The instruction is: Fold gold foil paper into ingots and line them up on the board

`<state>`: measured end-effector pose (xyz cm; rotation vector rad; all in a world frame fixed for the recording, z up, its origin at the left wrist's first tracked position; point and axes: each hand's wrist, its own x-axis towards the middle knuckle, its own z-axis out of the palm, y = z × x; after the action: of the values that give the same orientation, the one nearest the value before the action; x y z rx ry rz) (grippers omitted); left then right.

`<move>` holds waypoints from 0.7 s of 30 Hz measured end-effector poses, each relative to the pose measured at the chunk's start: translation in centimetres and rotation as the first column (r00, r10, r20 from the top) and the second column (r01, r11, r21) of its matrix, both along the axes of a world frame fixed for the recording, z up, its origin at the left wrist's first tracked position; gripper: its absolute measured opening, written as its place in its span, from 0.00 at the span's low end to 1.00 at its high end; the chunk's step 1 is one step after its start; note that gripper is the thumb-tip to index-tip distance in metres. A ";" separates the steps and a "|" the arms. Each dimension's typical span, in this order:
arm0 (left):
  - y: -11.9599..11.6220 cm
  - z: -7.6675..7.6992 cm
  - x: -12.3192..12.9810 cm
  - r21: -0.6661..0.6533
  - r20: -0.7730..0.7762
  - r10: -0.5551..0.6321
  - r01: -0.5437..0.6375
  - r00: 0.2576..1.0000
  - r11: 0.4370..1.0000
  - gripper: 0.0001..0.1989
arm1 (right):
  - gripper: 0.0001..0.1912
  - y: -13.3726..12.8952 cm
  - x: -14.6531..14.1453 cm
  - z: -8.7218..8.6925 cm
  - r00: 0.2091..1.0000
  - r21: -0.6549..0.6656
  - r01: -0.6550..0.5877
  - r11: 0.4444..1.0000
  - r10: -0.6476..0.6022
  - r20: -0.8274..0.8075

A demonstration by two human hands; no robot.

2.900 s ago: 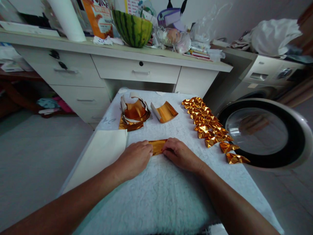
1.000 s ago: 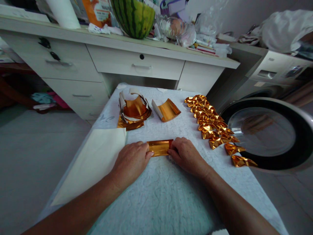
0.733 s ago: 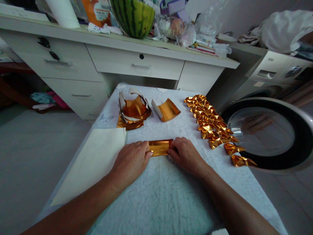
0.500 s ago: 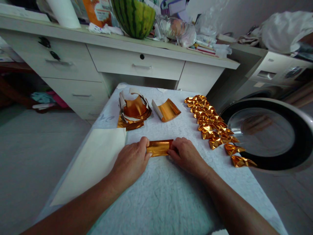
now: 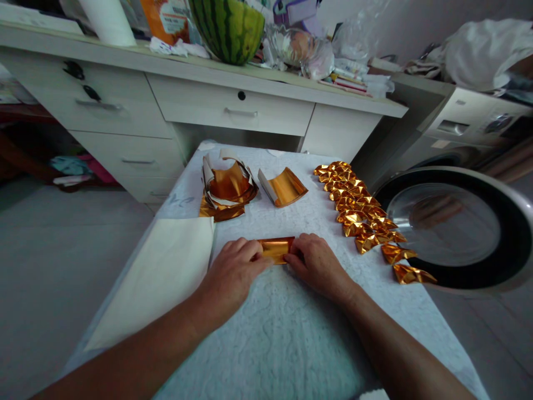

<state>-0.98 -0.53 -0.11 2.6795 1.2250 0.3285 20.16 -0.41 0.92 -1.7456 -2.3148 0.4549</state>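
Observation:
A shiny gold foil paper [image 5: 277, 250], rolled or folded into a narrow strip, lies on the table between my hands. My left hand [image 5: 233, 272] grips its left end, the fingers covering that part. At the right end, my right hand [image 5: 314, 261] pinches the foil paper between thumb and fingers. Beyond them sits a curled stack of gold foil sheets [image 5: 229, 186], pale on the back. A single curved gold sheet [image 5: 287, 187] rests to the right of that stack. Folded gold foil pieces [image 5: 358, 208] stand in rows along the table's right side.
A cream sheet [image 5: 162, 272] lies on the table's left side. Behind the table [image 5: 258, 344] stands a white drawer cabinet [image 5: 195, 105] with a cut watermelon [image 5: 229, 30] and plastic bags on top. An open washing machine door [image 5: 445, 222] juts beside the right edge.
My left hand has slid slightly right along the foil strip, its thumb now further over the foil and its fingers more curled. My right hand stays in place.

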 end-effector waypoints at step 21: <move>-1.6 0.2 1.0 0.092 -0.258 -0.064 0.090 0.964 0.992 0.13 | 0.07 -0.7 -2.1 -0.4 0.995 0.124 -0.098 0.988 0.094 0.033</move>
<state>-0.01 -2.13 0.14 2.9219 1.1931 0.0360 18.04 -1.12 0.48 -1.5983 -2.3980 0.2962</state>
